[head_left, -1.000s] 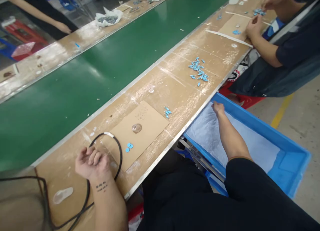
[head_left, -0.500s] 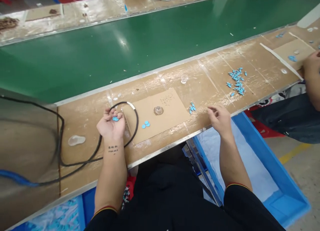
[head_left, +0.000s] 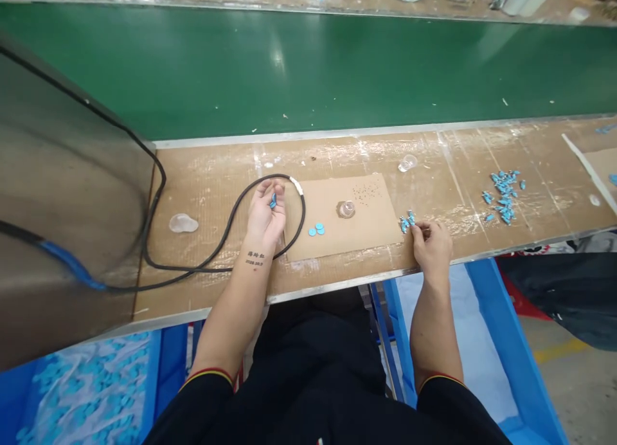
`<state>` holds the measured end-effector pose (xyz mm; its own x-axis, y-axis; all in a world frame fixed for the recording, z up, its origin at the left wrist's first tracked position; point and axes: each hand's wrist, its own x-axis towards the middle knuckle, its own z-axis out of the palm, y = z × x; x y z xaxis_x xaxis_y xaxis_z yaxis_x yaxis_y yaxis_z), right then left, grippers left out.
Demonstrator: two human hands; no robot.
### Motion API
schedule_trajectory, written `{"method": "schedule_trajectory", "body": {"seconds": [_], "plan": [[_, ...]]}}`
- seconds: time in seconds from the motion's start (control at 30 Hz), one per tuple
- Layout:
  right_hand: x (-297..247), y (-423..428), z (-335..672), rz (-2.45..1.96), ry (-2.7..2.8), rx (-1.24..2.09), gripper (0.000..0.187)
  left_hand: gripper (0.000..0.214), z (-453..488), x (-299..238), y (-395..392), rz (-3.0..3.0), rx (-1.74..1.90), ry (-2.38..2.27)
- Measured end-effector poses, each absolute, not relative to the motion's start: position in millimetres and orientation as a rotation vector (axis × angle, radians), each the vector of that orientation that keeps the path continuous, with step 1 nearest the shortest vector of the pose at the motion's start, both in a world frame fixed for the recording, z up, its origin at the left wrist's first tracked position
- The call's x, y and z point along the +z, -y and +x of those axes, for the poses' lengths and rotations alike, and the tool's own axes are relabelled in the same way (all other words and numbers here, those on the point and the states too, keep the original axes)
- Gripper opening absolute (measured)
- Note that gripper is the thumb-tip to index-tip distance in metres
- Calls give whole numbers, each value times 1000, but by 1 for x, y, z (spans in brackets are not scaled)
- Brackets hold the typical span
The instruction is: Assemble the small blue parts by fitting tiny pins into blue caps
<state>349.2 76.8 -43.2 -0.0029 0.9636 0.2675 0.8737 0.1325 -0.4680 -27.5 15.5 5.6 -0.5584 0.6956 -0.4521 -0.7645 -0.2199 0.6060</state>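
My left hand (head_left: 266, 215) is palm up with the fingers curled over a blue disc (head_left: 273, 201), which shows between them. It hovers by the black cable loop (head_left: 303, 221), left of the cardboard sheet (head_left: 366, 236). On that sheet lie three flat blue discs (head_left: 317, 229) and a small clear rounded piece (head_left: 346, 209). Tiny dark specks (head_left: 367, 192) are scattered on its far right corner. My right hand (head_left: 434, 247) is down at the bench, thumb and fingertips closed together at a little cluster of small blue parts (head_left: 407, 222). What sits between those fingertips is hidden.
A larger pile of blue parts (head_left: 504, 195) lies to the right. Clear pieces rest behind the sheet (head_left: 407, 163) and at left (head_left: 183, 223). A green strip (head_left: 308, 78) runs behind the bench. Blue bins stand below, one holding blue pieces (head_left: 96, 387). A metal box (head_left: 72, 194) bounds the left.
My right hand has come down and inward to the small cluster of blue parts. My left hand has turned, still holding blue. The camera view has swung left.
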Motion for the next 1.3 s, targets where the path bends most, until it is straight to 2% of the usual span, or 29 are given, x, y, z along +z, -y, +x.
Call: {"method": "schedule_trajectory", "body": {"seconds": [0.23, 0.4, 0.5, 0.6, 0.73, 0.9, 1.03, 1.3], "plan": [[-44, -82, 350, -1744, 1861, 262, 42, 24, -25, 5, -10, -52, 1831, -966], [-41, -79, 344, -1678, 1660, 339, 45, 21, -22, 15, -7, -68, 1780, -917], [-22, -80, 330, -1443, 1457, 320, 45, 26, -21, 20, -7, -104, 1769, -910], [6, -95, 313, -1160, 1370, 245, 37, 34, -20, 21, -8, -142, 1790, -940], [25, -141, 290, -912, 1481, 240, 21, 38, -20, 21, -7, -80, 1797, -981], [-2, -187, 270, -893, 1520, 256, 39, 37, -21, 23, -4, 22, 1774, -1001], [-17, -183, 274, -924, 1541, 289, 39, 37, -19, 25, -1, 80, 1740, -1004], [7, -143, 253, -799, 1979, 624, 24, 33, -8, 16, -5, 55, 1745, -1050]]}}
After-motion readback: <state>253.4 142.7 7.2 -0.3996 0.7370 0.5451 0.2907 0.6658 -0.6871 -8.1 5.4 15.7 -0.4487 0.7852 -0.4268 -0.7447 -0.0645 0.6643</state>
